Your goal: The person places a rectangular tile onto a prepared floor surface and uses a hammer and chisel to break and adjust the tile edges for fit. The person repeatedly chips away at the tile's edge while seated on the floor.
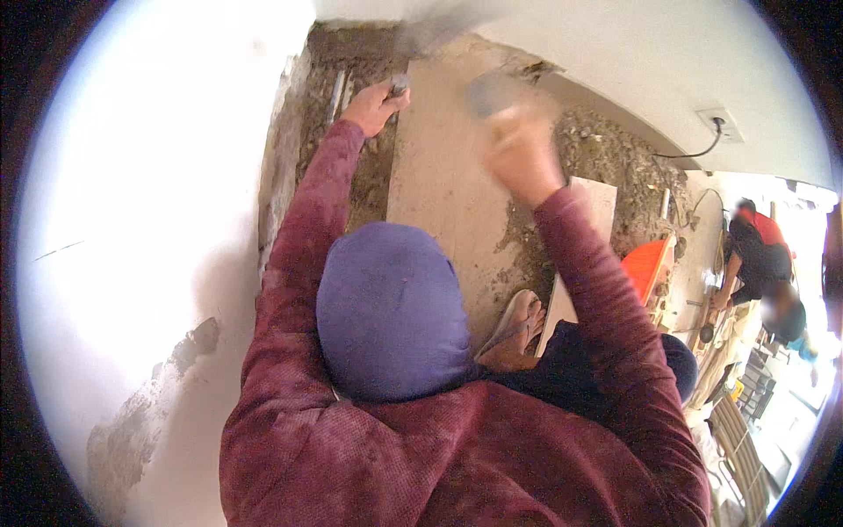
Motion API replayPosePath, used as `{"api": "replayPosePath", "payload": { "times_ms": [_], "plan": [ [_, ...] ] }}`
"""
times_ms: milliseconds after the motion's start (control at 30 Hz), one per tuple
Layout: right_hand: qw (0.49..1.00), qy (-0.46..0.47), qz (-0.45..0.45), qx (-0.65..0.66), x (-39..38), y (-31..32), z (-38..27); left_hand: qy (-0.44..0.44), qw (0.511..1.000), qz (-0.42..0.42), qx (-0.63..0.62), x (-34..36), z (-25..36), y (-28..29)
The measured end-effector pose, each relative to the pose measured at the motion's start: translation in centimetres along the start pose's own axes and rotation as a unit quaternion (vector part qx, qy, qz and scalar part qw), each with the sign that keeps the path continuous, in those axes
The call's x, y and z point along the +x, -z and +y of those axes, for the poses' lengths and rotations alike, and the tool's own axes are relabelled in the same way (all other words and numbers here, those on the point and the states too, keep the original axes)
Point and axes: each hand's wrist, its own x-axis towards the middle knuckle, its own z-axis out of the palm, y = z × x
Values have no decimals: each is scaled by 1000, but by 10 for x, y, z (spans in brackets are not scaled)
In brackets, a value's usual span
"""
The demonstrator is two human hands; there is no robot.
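My left hand (pixel 376 108) is closed around a short grey rod-like piece (pixel 400 85), whose end shows above the thumb; its kind is not clear. It is over the left edge of a long flat tan board or slab (pixel 435 167) that lies on the ground. My right hand (pixel 524 156) is raised over the slab's right side, smeared by motion. A blurred tool with a grey block-shaped head (pixel 493 94), like a hammer, sticks out from its fist. Between the two hands the slab's dusty surface shows.
Rough soil and rubble (pixel 606 149) border the slab, with a white wall (pixel 158 176) close on my left. A cable hangs from a wall outlet (pixel 720 125) at right. Beyond an orange object (pixel 645 265), another person (pixel 757 250) bends over. My sandalled foot (pixel 514 329) rests near the slab.
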Motion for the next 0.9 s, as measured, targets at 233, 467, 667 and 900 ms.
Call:
{"api": "replayPosePath", "payload": {
  "times_ms": [233,467,667,900],
  "plan": [
    [986,-119,-82,78,29,93,-25,27,999,24,27,-8,-9,2],
    [924,89,140,-344,49,99,17,-5,1000,-5,-20,-6,2,4],
    [947,-208,-212,119,-23,-26,-16,56,992,30,105,0,-16,3],
    [978,68,65,-187,60,131,-11,29,999,2,-13,-9,-7,14]
  ]
}}
